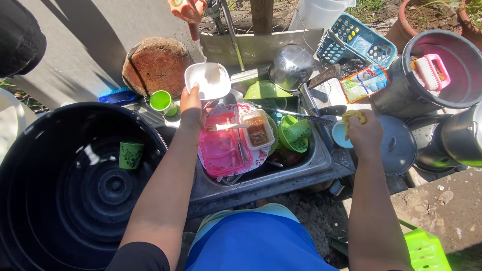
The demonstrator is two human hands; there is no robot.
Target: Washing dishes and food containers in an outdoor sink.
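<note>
Left hand (192, 106) pinches the near rim of a white bowl (208, 80), thumb on top, holding it tilted above the sink's (301, 168) back left corner. Right hand (365, 133) is closed around a yellow sponge (351, 118), pressing it at a small pale blue cup (340, 134) that sits on the sink's right edge.

Inside the sink lies a pink tray (223, 148) with a fork (226, 127) across it, touching a clear container (257, 130) with brown leftovers. Just right of that, green cups (295, 133) are piled on a green plate, and a long utensil lies across them. The basin is crowded; little bare metal shows except along the front wall.

Behind the sink, a steel pot (291, 65) leans beside a blue basket (356, 40). A wooden block (156, 65) stands at the back left, with a green cup (161, 101) just in front of it and near the left hand.

On the left, a big black tub (30, 165) holds one patterned green cup (130, 154) and otherwise has wide open room; its rim is close under the left forearm. On the right, a grey lid (399, 145) lies just beside the right hand, and a dark bucket (452, 75) holding a pink brush (431, 71) stands behind it, leaving that side tight.
</note>
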